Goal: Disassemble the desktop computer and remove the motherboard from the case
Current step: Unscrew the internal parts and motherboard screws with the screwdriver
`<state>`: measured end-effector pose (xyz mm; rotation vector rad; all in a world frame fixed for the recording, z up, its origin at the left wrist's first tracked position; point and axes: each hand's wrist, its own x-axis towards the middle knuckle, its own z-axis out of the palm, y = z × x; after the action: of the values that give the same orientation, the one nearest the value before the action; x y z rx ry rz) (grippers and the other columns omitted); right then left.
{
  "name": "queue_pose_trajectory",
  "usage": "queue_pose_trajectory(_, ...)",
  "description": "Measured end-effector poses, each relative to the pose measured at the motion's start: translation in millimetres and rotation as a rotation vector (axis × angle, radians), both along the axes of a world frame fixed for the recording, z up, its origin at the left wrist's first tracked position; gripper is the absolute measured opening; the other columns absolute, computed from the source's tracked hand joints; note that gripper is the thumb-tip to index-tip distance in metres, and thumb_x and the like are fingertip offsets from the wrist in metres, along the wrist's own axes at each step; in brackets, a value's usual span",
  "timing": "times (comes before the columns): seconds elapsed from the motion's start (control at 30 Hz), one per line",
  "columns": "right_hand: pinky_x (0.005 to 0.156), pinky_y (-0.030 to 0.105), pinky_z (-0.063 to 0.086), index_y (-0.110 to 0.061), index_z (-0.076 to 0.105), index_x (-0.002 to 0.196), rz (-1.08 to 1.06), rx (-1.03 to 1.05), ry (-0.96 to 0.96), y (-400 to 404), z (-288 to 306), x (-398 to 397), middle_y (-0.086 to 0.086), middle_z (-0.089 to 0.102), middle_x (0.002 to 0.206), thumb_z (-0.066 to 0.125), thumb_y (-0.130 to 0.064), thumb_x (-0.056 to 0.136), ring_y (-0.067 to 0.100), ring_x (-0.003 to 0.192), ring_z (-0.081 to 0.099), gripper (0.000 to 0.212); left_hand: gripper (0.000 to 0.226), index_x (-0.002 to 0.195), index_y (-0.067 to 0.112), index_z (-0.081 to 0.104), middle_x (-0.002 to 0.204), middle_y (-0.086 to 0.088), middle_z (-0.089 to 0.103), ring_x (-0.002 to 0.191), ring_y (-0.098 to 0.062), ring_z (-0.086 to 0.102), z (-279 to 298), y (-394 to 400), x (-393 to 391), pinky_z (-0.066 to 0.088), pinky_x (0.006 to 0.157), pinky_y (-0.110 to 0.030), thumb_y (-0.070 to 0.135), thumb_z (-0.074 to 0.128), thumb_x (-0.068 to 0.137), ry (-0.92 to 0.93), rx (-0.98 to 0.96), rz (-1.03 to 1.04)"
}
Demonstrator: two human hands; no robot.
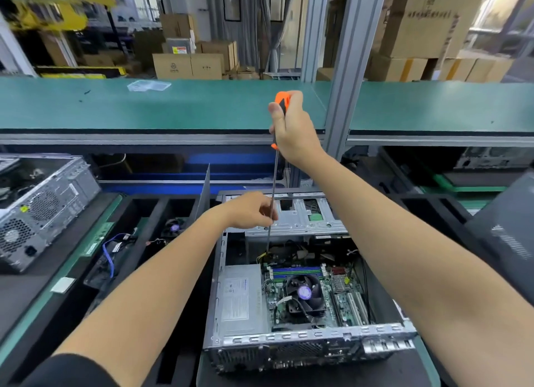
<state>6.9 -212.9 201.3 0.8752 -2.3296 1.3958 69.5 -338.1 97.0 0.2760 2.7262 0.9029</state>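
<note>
The right hand [293, 126] grips the screwdriver [274, 184] handle; the left hand [251, 210] pinches its shaft, tip deep in the case [303, 340] above the motherboard [341, 297]. A slip could gouge the board or snag nearby cables.
</note>
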Motion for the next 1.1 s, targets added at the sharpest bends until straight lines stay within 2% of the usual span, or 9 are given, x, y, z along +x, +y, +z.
queue_pose_trajectory(0.07, 0.05, 0.032, 0.054, -0.016, 0.032, 0.105, 0.001, 0.017, 0.032, -1.2, 5.1, -4.1, 0.02, 0.063, 0.085, 0.035, -0.036, 0.104, 0.034, 0.073, 0.061, 0.02, 0.006, 0.089, 0.025, 0.067, 0.093, 0.009, 0.068, 0.086, -0.008, 0.063, -5.6, -3.6, -1.8, 0.044, 0.07, -0.014, 0.022, 0.061, 0.091, 0.044, -0.028, 0.032)
queue_pose_trajectory(0.1, 0.05, 0.031, 0.054, -0.017, 0.032, 0.107, 0.004, 0.025, 0.053, -2.0, 7.5, -5.6, 0.019, 0.063, 0.084, 0.035, -0.036, 0.104, 0.033, 0.072, 0.062, 0.02, 0.007, 0.088, 0.025, 0.066, 0.092, 0.008, 0.068, 0.085, -0.008, 0.062, -7.9, -5.1, -2.8, 0.043, 0.068, -0.015, 0.025, 0.06, 0.092, 0.065, -0.038, 0.049)
queue_pose_trajectory(0.2, 0.06, 0.046, 0.056, -0.013, 0.035, 0.115, 0.025, 0.056, 0.087, -0.7, 11.4, -7.0, 0.015, 0.063, 0.082, 0.035, -0.037, 0.104, 0.03, 0.07, 0.063, 0.027, 0.013, 0.083, 0.025, 0.063, 0.086, 0.006, 0.066, 0.078, -0.008, 0.06, -17.1, -6.2, -4.3, 0.042, 0.065, -0.019, 0.031, 0.059, 0.093, 0.117, -0.059, 0.095)
queue_pose_trajectory(0.3, 0.061, 0.049, 0.055, -0.008, 0.035, 0.119, 0.051, 0.035, 0.115, 0.9, 14.5, -6.1, 0.017, 0.063, 0.081, 0.036, -0.034, 0.104, 0.032, 0.069, 0.062, 0.03, 0.009, 0.088, 0.021, 0.064, 0.086, 0.005, 0.069, 0.081, -0.013, 0.065, -24.0, -2.0, -1.8, 0.053, 0.073, -0.029, 0.025, 0.057, 0.094, 0.158, 0.011, 0.136)
queue_pose_trajectory(0.4, 0.064, 0.052, 0.052, -0.005, 0.036, 0.12, 0.065, 0.014, 0.171, -1.1, 20.3, -5.3, 0.017, 0.062, 0.081, 0.035, -0.034, 0.104, 0.032, 0.069, 0.061, 0.033, 0.008, 0.091, 0.019, 0.063, 0.085, 0.007, 0.068, 0.082, -0.011, 0.065, -24.2, 0.0, 0.2, 0.055, 0.079, -0.033, 0.018, 0.056, 0.094, 0.228, 0.073, 0.159)
queue_pose_trajectory(0.7, 0.06, 0.05, 0.05, -0.002, 0.035, 0.119, 0.096, -0.039, 0.176, -5.4, 27.2, -5.5, 0.009, 0.053, 0.075, 0.036, -0.03, 0.104, 0.033, 0.066, 0.059, 0.031, 0.019, 0.081, 0.013, 0.058, 0.078, 0.002, 0.064, 0.073, -0.011, 0.063, -22.8, 2.8, -0.3, 0.054, 0.074, -0.027, 0.004, 0.049, 0.095, 0.305, 0.161, 0.242)
queue_pose_trajectory(0.8, 0.061, 0.05, 0.05, -0.002, 0.033, 0.121, 0.111, -0.023, 0.162, -5.4, 24.4, -5.2, 0.017, 0.056, 0.079, 0.037, -0.029, 0.105, 0.036, 0.069, 0.06, 0.031, 0.019, 0.081, 0.013, 0.057, 0.08, -0.002, 0.063, 0.076, -0.016, 0.062, -25.1, -0.3, -1.3, 0.053, 0.075, -0.026, 0.002, 0.05, 0.095, 0.323, 0.154, 0.261)
queue_pose_trajectory(0.97, 0.061, 0.048, 0.052, -0.003, 0.032, 0.124, 0.11, -0.015, 0.147, -4.2, 22.2, -5.4, 0.014, 0.056, 0.079, 0.037, -0.029, 0.105, 0.038, 0.073, 0.061, 0.033, 0.018, 0.081, 0.01, 0.057, 0.079, 0.001, 0.062, 0.075, -0.018, 0.062, -30.2, -0.5, -5.1, 0.053, 0.076, -0.029, 0.002, 0.049, 0.095, 0.349, 0.17, 0.276)
queue_pose_trajectory(1.1, 0.062, 0.048, 0.052, -0.002, 0.032, 0.125, 0.126, 0.019, 0.168, -2.4, 24.1, -5.6, 0.019, 0.058, 0.081, 0.037, -0.029, 0.105, 0.037, 0.072, 0.061, 0.035, 0.013, 0.086, 0.005, 0.059, 0.082, -0.005, 0.064, 0.077, -0.021, 0.064, -32.1, 3.2, -11.6, 0.055, 0.078, -0.034, 0.004, 0.05, 0.095, 0.343, 0.167, 0.263)
